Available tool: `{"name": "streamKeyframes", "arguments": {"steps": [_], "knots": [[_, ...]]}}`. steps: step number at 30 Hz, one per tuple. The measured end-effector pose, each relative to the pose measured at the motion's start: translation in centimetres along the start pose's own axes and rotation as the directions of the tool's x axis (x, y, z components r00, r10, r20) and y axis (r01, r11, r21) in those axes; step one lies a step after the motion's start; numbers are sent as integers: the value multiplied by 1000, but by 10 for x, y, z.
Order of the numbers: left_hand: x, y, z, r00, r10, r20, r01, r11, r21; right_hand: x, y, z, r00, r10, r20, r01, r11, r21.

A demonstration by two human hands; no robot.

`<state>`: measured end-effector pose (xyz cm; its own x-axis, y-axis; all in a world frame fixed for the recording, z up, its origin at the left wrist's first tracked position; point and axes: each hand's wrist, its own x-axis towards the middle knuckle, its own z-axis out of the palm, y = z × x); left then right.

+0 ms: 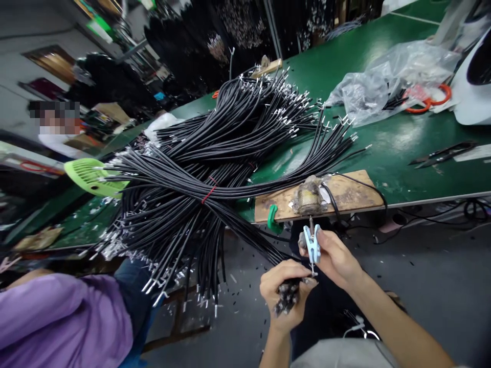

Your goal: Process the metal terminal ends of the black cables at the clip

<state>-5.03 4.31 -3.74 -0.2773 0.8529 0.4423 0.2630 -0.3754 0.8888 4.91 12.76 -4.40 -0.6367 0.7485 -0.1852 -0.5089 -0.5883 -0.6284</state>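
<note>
My left hand [284, 294] is wrapped around a bundle of black cables [264, 243], whose cut ends stick out below the fist. One bared wire end rises from its thumb and finger toward a light blue clothespin [313, 244]. The fingers of my right hand [339, 258] are closed on this clothespin, just below the shaft of a small taped motor [309, 198]. Whether the jaws of the clothespin grip the wire, I cannot make out. The motor sits on a wooden board [355, 191] at the table edge, beside a green clamp [273, 219].
A large heap of black cables [184, 179] with stripped ends covers the green table [383, 46]. Plastic bags [368, 92], orange-handled scissors [427, 99] and dark snips [445, 153] lie rightward. A green fan [90, 176] and a person in a purple top [69, 317] are left.
</note>
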Motion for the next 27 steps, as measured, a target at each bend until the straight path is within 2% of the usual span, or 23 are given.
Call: {"name": "streamKeyframes", "arguments": {"steps": [4,8,10,13,15,18,20,21,23,25,26,27], "knots": [[7,0,5,1000,0,11,0,998,60,-3,-4,1,999,36,-28,-35,999,38],[12,4,4,1000,-6,19,3,993,119,-4,-5,-3,993,101,56,-108,985,133],[10,4,3,1000,-4,29,1,995,100,-5,-4,-11,989,129,70,-139,979,151],[5,1,0,999,11,45,-12,999,35,-10,-1,-30,991,132,13,-132,982,137],[0,-1,-1,998,38,55,-37,999,-8,-18,-1,-46,996,73,-46,-71,996,48],[-3,-3,-5,993,77,89,-72,996,-52,-37,-4,-62,990,-84,-110,49,956,-289],[-2,-2,-6,990,82,111,-77,996,-50,-51,-8,-62,961,-256,-104,159,820,-550],[-1,0,-7,990,75,119,-72,997,-35,-58,-10,-58,936,-348,-47,233,715,-659],[0,3,-8,988,35,149,-39,999,23,-69,-13,-46,865,-474,163,390,432,-813],[-1,5,-8,982,-17,189,1,996,85,-76,-11,-36,789,-485,377,491,131,-861],[-1,6,-8,977,-30,209,8,994,108,-78,-8,-34,762,-488,427,502,27,-865],[-2,5,-8,976,-14,218,-9,994,105,-77,-2,-36,737,-511,443,514,-2,-858]]}}
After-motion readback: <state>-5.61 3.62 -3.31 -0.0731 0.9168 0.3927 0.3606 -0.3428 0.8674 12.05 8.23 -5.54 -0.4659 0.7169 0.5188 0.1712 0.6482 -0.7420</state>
